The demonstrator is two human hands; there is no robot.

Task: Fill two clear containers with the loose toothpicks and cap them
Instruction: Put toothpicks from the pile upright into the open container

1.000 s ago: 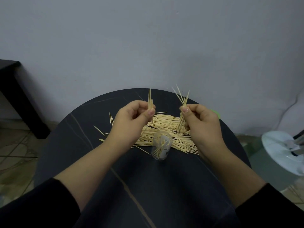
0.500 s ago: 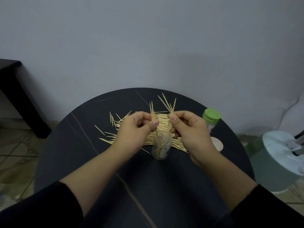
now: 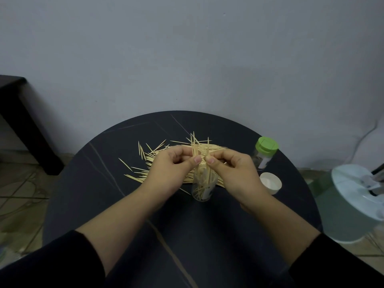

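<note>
- Left hand [image 3: 172, 166] pinches a bunch [image 3: 193, 143] upright, just above the jar [image 3: 202, 191].
- Right hand [image 3: 234, 170] pinches sticks [image 3: 208, 146], their lower ends inside the jar.
- Pile [image 3: 143, 165] lies behind the jar.

Left hand [image 3: 173, 163] and right hand [image 3: 234, 169] pinching toothpicks [image 3: 194, 144] over open container [image 3: 202, 188]

Round dark counter [image 3: 207, 229] with thin pale lines, open clear container [image 3: 202, 191] upright near its middle, loose toothpicks [image 3: 149, 163] spread behind and left of that container, white cap [image 3: 271, 182] right of it, green-capped container [image 3: 264, 154] farther back on the right.
</note>
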